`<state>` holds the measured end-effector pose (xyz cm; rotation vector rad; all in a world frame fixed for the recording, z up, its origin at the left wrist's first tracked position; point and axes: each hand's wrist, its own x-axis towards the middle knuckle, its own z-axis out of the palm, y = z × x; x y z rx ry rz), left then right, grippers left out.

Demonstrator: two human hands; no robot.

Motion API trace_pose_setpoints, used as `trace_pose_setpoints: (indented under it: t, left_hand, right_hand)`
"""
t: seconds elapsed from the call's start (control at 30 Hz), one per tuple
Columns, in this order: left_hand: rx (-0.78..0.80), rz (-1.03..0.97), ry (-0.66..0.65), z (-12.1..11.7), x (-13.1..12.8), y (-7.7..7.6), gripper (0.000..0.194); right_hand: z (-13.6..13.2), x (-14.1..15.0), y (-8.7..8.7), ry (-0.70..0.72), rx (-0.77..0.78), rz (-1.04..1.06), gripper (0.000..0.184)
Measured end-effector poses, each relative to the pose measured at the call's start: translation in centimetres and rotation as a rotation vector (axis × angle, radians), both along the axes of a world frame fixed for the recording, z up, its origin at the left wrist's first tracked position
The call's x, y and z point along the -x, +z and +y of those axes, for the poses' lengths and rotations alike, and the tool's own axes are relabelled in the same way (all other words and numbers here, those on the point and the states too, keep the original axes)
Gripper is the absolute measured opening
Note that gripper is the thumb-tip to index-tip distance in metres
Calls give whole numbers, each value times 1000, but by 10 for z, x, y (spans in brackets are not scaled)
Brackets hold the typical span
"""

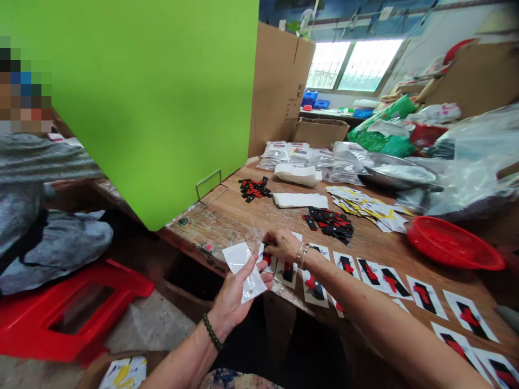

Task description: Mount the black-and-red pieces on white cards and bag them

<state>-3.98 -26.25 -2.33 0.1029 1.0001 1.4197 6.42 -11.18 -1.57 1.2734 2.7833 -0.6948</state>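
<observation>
My left hand (237, 294) is held just off the near edge of the wooden table (227, 219) and grips a small clear plastic bag (245, 270). My right hand (283, 244) rests on the table with its fingers pinched on a white card bearing a black and red piece (267, 258), at the left end of a row of such cards (389, 281) laid along the table's near edge. Bracelets sit on both wrists.
Two piles of loose black and red pieces (330, 222) (253, 189) lie mid-table, beside white stacks (300, 200) and yellow printed cards (371, 205). A red basket (454, 243) sits right. Bagged goods, a metal bowl and boxes stand behind. A person sits at left on a red stool (73, 313).
</observation>
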Motion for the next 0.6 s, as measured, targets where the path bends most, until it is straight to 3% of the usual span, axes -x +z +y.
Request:
trace_pose_setpoints:
  t: [0.4, 0.6]
  left_hand:
    - [33, -28, -13, 2, -3, -3, 24]
    - [44, -34, 0, 3, -4, -5, 23]
  right_hand:
    - [8, 29, 12, -8, 115, -168, 16]
    - [13, 29, 9, -23, 139, -180, 17]
